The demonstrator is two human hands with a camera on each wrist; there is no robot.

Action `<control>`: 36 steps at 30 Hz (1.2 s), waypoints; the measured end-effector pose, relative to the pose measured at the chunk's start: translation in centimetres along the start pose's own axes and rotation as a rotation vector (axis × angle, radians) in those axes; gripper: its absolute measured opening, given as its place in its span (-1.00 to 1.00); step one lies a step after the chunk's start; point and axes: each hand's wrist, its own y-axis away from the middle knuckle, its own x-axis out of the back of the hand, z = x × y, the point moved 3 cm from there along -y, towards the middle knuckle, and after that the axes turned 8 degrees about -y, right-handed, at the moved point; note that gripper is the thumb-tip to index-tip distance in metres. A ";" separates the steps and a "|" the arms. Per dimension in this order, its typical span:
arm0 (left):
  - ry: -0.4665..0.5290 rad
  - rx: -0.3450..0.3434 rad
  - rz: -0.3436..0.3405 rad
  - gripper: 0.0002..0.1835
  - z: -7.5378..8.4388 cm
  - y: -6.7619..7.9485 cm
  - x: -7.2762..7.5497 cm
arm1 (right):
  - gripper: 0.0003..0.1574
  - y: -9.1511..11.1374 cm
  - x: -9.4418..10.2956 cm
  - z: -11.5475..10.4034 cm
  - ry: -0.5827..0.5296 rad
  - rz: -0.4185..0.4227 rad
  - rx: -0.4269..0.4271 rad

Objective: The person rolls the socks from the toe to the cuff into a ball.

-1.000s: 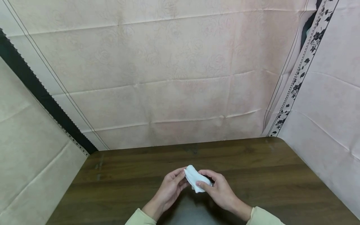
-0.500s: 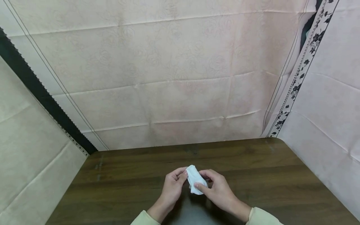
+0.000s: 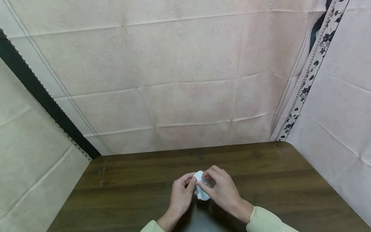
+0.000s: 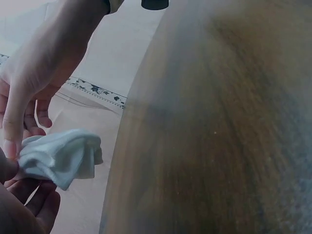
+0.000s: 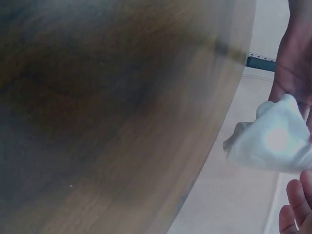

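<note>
A small white folded cloth [image 3: 202, 192] is held between both hands above the table. My left hand [image 3: 181, 196] pinches its left edge, thumb on the near side. My right hand [image 3: 224, 191] reaches over the top of it, thumb and forefinger at its upper part close to the left thumb. In the left wrist view the cloth [image 4: 63, 153] bulges in loose folds, its free end hanging away from the fingers. A smooth, bright face of the cloth [image 5: 278, 141] shows in the right wrist view, above the right fingertips [image 5: 297, 195].
Beneath the hands lies a dark brown wooden table [image 3: 139, 180]. Pale patterned sheets [image 3: 179, 80] rise behind it and on both sides. A black strip [image 3: 49, 100] runs down the left corner, a floral border [image 3: 307, 80] down the right.
My right hand has shifted from the cloth's lower right part up over its top, near the left thumb. The left hand has moved slightly right, and the cloth has turned more upright.
</note>
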 end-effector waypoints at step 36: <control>0.018 0.017 0.127 -0.75 0.2 0.2 -0.7 | -0.77 -0.1 -0.7 0.3 -0.057 0.066 -0.100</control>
